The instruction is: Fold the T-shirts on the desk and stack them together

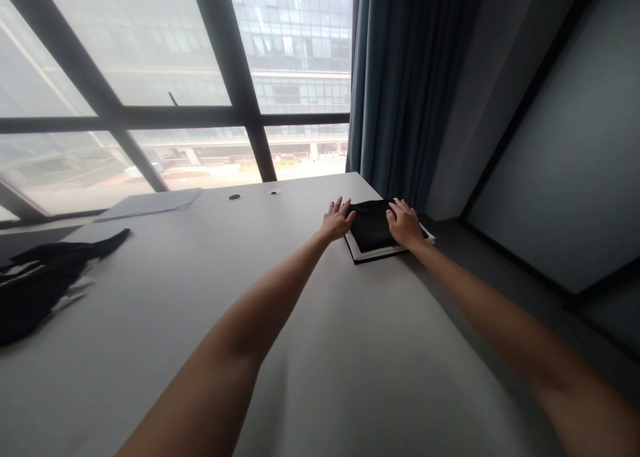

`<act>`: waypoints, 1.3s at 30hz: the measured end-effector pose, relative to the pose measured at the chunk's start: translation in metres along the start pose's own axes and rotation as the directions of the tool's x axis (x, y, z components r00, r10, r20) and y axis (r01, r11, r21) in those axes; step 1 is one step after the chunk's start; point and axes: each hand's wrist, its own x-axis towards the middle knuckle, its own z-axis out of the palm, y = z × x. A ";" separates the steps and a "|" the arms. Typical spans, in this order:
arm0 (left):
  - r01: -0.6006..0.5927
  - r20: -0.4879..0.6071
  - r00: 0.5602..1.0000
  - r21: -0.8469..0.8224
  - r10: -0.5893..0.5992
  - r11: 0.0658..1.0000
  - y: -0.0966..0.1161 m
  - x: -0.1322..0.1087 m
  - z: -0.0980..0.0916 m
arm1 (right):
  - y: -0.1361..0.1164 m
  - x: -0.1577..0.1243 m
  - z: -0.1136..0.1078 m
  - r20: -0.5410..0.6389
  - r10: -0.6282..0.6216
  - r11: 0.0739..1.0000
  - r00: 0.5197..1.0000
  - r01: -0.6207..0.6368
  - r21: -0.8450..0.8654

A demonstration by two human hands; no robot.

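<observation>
A small stack of folded cloth, black on top with white layers and a dark one beneath, lies near the right edge of the white table. On the stack's left edge rests my left hand, fingers spread. My right hand lies on the top right part of the black cloth with its fingers extended. Neither hand is closed round anything.
Crumpled dark and white clothing lies at the table's left. A flat grey-white sheet is at the far left edge, near two round table inserts. Windows stand behind the table, and a blue curtain hangs behind the stack.
</observation>
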 end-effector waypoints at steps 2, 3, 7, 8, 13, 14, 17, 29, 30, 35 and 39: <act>-0.002 -0.053 0.999 0.012 0.003 1.000 -0.008 -0.023 -0.012 | -0.037 -0.021 0.001 -0.052 -0.084 0.995 0.995 0.087 0.055; 0.004 -0.068 0.998 0.024 -0.003 1.000 -0.013 -0.037 -0.018 | -0.058 -0.034 0.004 -0.047 -0.127 0.988 0.991 0.131 0.086; 0.062 -0.093 0.994 0.080 -0.055 0.995 -0.039 -0.114 -0.041 | -0.138 -0.095 0.022 0.091 -0.239 0.952 0.967 0.216 0.216; 0.087 -0.099 0.992 0.096 -0.077 0.992 -0.046 -0.136 -0.046 | -0.154 -0.110 0.027 0.138 -0.259 0.945 0.956 0.221 0.240; 0.209 -0.139 0.974 0.234 -0.180 0.949 -0.079 -0.247 -0.075 | -0.216 -0.170 0.054 0.297 -0.295 0.932 0.908 0.204 0.299; 0.233 -0.136 0.970 0.268 -0.203 0.935 -0.084 -0.267 -0.081 | -0.226 -0.179 0.059 0.316 -0.295 0.933 0.902 0.200 0.300; 0.303 -0.126 0.953 0.352 -0.276 0.886 -0.097 -0.324 -0.095 | -0.251 -0.202 0.070 0.368 -0.308 0.932 0.877 0.202 0.301; 0.265 -0.070 0.963 0.409 -0.259 0.873 -0.099 -0.414 -0.111 | -0.286 -0.246 0.086 0.495 -0.536 0.844 0.684 0.436 0.312; 0.256 -0.057 0.965 0.409 -0.255 0.876 -0.098 -0.414 -0.111 | -0.285 -0.246 0.086 0.499 -0.540 0.841 0.677 0.445 0.306; 0.251 -0.043 0.966 0.398 -0.255 0.882 -0.093 -0.416 -0.111 | -0.282 -0.245 0.089 0.516 -0.539 0.839 0.666 0.475 0.265; 0.250 -0.056 0.967 0.385 -0.248 0.888 -0.093 -0.416 -0.110 | -0.280 -0.245 0.092 0.519 -0.544 0.834 0.660 0.494 0.246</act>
